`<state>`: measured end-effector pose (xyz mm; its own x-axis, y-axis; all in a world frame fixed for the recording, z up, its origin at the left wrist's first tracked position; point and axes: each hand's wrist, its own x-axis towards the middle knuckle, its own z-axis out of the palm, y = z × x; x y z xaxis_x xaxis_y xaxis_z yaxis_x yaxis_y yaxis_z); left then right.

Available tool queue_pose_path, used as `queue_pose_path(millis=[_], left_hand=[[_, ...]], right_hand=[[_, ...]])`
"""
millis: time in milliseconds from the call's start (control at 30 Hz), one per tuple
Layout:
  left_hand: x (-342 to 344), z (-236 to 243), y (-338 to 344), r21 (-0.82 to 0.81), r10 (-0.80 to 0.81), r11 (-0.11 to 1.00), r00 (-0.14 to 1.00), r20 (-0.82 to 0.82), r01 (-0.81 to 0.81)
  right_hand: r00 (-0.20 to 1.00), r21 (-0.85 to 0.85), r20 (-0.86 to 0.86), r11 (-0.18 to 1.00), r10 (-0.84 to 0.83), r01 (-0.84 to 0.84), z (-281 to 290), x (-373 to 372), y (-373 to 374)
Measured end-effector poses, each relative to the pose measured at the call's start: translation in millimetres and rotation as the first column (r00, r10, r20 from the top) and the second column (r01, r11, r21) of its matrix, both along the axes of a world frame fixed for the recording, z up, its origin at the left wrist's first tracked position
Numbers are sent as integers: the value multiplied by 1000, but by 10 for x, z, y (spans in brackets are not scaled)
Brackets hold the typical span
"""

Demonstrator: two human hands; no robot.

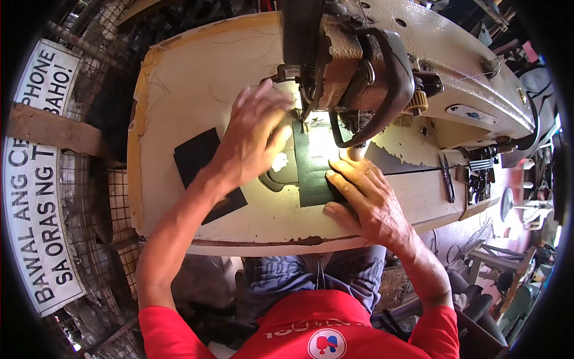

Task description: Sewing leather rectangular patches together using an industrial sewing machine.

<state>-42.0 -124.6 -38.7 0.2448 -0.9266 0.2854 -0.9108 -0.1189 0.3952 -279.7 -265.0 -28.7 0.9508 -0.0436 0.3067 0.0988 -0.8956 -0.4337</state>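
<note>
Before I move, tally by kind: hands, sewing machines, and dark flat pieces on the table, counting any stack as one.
Hands: 2, left hand and right hand
Sewing machines: 1, the sewing machine
Dark flat pieces: 2, dark green piece under the right fingertips and black piece at left
Total: 5

Behind the bare left hand and the bare right hand, a bright red short-sleeved fabric shirt was worn. The upper arm behind the left hand was covered by a plain red left sleeve, and that behind the right hand by a matching red right sleeve. Well behind both hands, the chest was marked with a round white emblem bearing red and blue shapes, beside pale printed lettering. Nearer the hands, the thighs were clothed in grey-blue fabric trousers with dark patterning.
</note>
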Motion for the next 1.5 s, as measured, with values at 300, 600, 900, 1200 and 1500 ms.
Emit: queue_pose_path(millis=[300,600,900,1200,1500], left_hand=[[-501,45,188,-44,56,998,990,130,-51],[-502,-34,255,-41,60,998,993,100,-56],[-561,20,249,-28,55,998,973,223,-50],[-604,49,325,33,28,999,986,161,-33],[-528,57,265,50,31,998,982,186,-41]], right_hand=[[999,26,34,999,25,-26,-38,19,9],[1000,6,13,1000,21,-21,-58,2,23],[998,-36,32,998,47,-46,-55,21,16],[996,-93,-24,992,80,-82,51,41,-23],[998,-44,-47,998,45,-47,24,93,-47]])
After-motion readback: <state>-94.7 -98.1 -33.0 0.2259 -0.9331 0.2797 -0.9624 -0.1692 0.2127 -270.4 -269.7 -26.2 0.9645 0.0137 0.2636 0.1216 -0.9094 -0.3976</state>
